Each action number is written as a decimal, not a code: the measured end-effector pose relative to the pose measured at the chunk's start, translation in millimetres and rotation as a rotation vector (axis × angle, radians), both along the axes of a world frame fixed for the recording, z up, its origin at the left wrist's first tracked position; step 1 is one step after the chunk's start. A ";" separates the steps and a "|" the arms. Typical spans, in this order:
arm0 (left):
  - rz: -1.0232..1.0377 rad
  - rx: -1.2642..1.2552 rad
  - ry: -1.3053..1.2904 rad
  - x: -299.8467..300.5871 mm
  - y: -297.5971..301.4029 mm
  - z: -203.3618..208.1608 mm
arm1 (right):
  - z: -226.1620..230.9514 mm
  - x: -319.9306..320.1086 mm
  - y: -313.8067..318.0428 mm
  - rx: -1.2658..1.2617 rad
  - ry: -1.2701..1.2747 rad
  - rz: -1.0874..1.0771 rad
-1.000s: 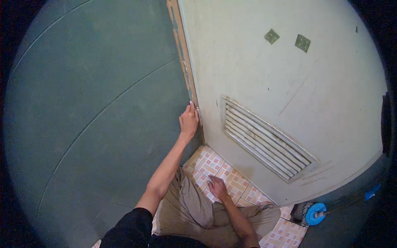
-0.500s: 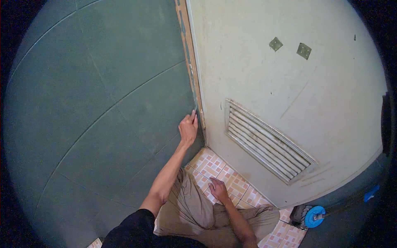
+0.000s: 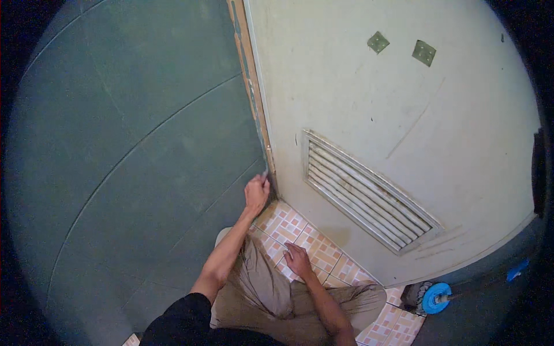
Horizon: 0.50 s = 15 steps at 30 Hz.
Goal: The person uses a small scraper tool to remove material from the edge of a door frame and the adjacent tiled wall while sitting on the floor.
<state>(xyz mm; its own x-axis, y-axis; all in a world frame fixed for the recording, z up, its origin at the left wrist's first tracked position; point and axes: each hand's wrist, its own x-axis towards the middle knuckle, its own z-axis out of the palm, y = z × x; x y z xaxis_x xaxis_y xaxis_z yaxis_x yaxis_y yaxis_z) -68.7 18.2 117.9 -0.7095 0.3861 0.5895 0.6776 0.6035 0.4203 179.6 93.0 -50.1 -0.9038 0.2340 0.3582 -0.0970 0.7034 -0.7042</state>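
My left hand (image 3: pixel 257 193) is closed around a small, thin grey tool (image 3: pixel 265 174), its kind too small to make out. The tool's tip is at the lower part of a brown wooden strip (image 3: pixel 254 86) with patchy grey filler or paint, which runs up the corner between the dark green wall (image 3: pixel 144 179) and the cream door (image 3: pixel 358 104). Over the tiled floor, my right hand (image 3: pixel 298 260) hangs in front of my knees with its fingers loosely apart and nothing in them.
A louvred vent (image 3: pixel 369 193) is set low in the door, with two green diamond-shaped patches (image 3: pixel 424 53) (image 3: pixel 378 42) above it. Patterned tiles (image 3: pixel 318 248) cover the floor. To the right stands a mop head with a blue disc (image 3: pixel 437 298).
My left hand has moved down along the strip, and the grey tool in it now shows. The right hand stays over the tiles. The whole view has shifted slightly.
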 end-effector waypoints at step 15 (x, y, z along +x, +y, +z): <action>0.049 0.232 0.192 -14.7 31.0 65.3 | 1.9 -0.7 -0.7 -0.026 -0.009 0.011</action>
